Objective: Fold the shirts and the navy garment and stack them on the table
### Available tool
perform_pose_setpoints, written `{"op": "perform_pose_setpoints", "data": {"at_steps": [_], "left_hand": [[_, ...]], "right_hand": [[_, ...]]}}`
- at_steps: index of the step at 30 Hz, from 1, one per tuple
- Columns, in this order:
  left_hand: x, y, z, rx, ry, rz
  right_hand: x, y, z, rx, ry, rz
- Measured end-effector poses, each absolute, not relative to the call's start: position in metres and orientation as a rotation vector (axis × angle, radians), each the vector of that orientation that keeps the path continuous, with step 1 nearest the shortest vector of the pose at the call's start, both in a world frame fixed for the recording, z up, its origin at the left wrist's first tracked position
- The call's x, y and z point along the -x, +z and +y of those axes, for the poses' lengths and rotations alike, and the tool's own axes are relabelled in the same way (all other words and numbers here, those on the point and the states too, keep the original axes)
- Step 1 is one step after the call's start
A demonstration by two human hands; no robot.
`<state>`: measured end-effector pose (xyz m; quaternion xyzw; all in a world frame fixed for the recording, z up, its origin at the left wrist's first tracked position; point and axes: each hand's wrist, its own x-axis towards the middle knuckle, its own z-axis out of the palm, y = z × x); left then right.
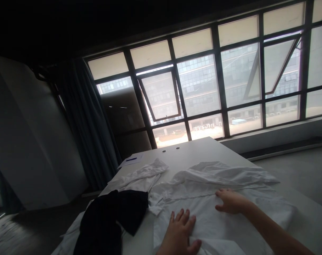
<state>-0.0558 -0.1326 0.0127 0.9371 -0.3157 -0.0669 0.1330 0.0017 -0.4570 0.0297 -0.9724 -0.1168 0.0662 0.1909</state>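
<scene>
A white shirt [203, 216] lies spread over the table, with creases running across it and part of it bunched on the far side. My left hand [180, 232] rests palm down on its near part, fingers spread and thumb apart. Farther right, my right hand [231, 202] touches the cloth beside a long fold, its fingers stretched out and the thumb apart from them. Neither hand grips the fabric. Left of the shirt lies a black garment [105, 219], its sleeve-like end close to the shirt's left edge.
More crumpled white cloth [139, 177] lies at the table's left; whether it joins the shirt is unclear. A pen [131, 159] lies on paper [135, 162] at the far left of the white table [200, 148]. Beyond stand a blue curtain [89, 131] and windows [198, 88], some tilted open.
</scene>
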Motion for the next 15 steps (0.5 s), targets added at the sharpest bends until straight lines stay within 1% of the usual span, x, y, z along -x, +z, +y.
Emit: {"op": "perform_pose_setpoints", "data": {"at_steps": [4,6,8,11,12,15], "left_hand": [[0.067,0.031,-0.143,-2.744,-0.009,-0.862],[0.072,0.04,-0.148,-2.758,0.008,-0.845],[0.075,0.046,-0.152,-2.755,-0.055,-0.826],[0.076,0.049,-0.153,-2.754,-0.165,-0.821],[0.075,0.048,-0.153,-2.756,-0.158,-0.831],[0.067,0.037,-0.145,-2.732,-0.032,-0.826]], "right_hand": [[-0.001,0.031,-0.455,2.763,0.199,-0.315],[0.0,0.037,-0.454,2.767,0.223,-0.3],[0.002,0.042,-0.453,2.744,0.356,-0.232],[0.003,0.044,-0.453,2.576,0.659,-0.13],[0.002,0.042,-0.453,2.526,0.684,-0.109],[-0.003,0.034,-0.462,2.527,0.488,-0.059]]}}
